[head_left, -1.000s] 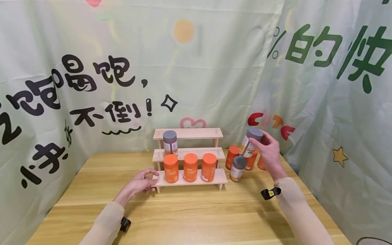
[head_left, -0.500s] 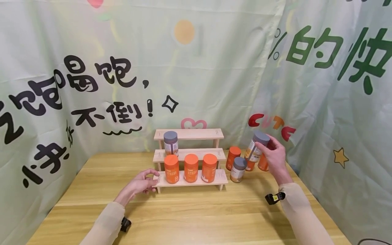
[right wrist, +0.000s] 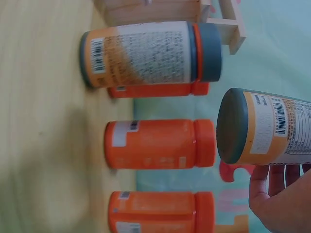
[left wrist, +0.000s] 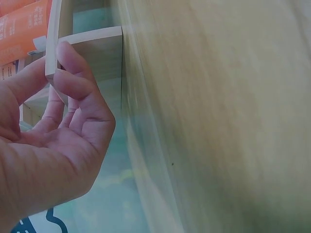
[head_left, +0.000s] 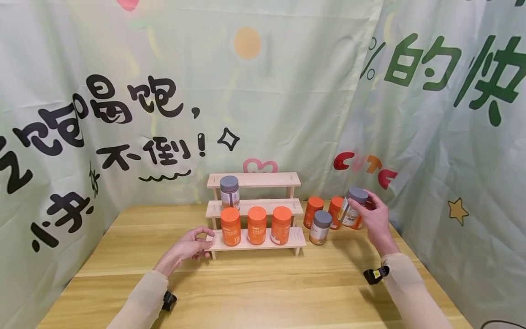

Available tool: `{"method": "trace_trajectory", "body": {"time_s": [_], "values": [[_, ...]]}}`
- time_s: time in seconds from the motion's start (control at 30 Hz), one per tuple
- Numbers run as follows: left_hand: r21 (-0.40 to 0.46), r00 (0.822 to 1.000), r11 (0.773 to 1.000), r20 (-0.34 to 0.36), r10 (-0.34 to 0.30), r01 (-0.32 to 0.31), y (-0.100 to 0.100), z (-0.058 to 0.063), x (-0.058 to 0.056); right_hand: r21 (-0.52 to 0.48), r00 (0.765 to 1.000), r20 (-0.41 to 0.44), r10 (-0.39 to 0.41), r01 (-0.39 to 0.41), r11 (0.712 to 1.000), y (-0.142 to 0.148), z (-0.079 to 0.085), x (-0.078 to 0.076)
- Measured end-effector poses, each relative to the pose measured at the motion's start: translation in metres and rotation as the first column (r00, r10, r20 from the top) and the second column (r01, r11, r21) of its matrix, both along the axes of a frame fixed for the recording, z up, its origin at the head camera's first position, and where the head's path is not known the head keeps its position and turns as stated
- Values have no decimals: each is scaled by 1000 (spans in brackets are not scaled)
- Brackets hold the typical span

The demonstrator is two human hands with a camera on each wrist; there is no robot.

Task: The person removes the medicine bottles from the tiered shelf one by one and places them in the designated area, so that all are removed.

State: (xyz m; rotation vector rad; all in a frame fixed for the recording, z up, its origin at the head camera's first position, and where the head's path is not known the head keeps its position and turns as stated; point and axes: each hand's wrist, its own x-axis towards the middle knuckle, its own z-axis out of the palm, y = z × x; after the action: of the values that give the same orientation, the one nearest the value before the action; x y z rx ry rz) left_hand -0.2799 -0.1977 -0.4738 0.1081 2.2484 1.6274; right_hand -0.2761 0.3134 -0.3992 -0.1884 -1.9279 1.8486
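At the left end of a three-step wooden rack (head_left: 269,180), my left hand (head_left: 190,246) pinches the lowest board; the left wrist view shows the thumb and fingertips on either side of the board's end (left wrist: 52,43). On that step stand three orange jars (head_left: 256,226) in a row. One grey-lidded jar (head_left: 229,194) stands on the middle step at its left. To the right of the rack, my right hand (head_left: 376,220) holds another grey-lidded jar (head_left: 355,205) by its upper part. The right wrist view shows this jar (right wrist: 272,128) raised off the table.
Right of the rack a grey-lidded jar (head_left: 319,228) stands on the wooden table (head_left: 255,292). Behind it are several orange jars (head_left: 314,214), one mostly hidden by the held jar. Printed cloth (head_left: 287,91) hangs behind the table and along its sides.
My right hand has moved the held grey-lidded jar to the right and lower, uncovering a middle orange jar and overlapping the rightmost one. My left hand stays at the rack's end.
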Motion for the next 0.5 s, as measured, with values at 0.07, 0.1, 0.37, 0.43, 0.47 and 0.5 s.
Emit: {"method": "trace_trajectory", "body": {"time_s": [0.07, 0.1, 0.37, 0.43, 0.47, 0.5], "values": [[0, 1000, 1000, 2, -2, 2, 0, 0, 0, 35, 999, 37, -3, 2, 999, 2, -4, 1], [1, 1000, 1000, 2, -1, 1, 0, 0, 0, 51, 998, 56, 2, -4, 999, 4, -6, 1], [3, 1000, 1000, 12, 9, -9, 0, 3, -1, 165, 986, 163, 30, -57, 985, 12, -24, 4], [3, 1000, 1000, 16, 9, -9, 1, 3, -1, 175, 984, 176, 33, -64, 982, 14, -28, 5], [3, 1000, 1000, 17, 10, -10, 1, 3, 0, 188, 983, 182, 33, -67, 980, 15, -29, 5], [4, 1000, 1000, 16, 10, -10, 1, 2, 0, 199, 981, 188, 37, -75, 977, 15, -30, 5]]}}
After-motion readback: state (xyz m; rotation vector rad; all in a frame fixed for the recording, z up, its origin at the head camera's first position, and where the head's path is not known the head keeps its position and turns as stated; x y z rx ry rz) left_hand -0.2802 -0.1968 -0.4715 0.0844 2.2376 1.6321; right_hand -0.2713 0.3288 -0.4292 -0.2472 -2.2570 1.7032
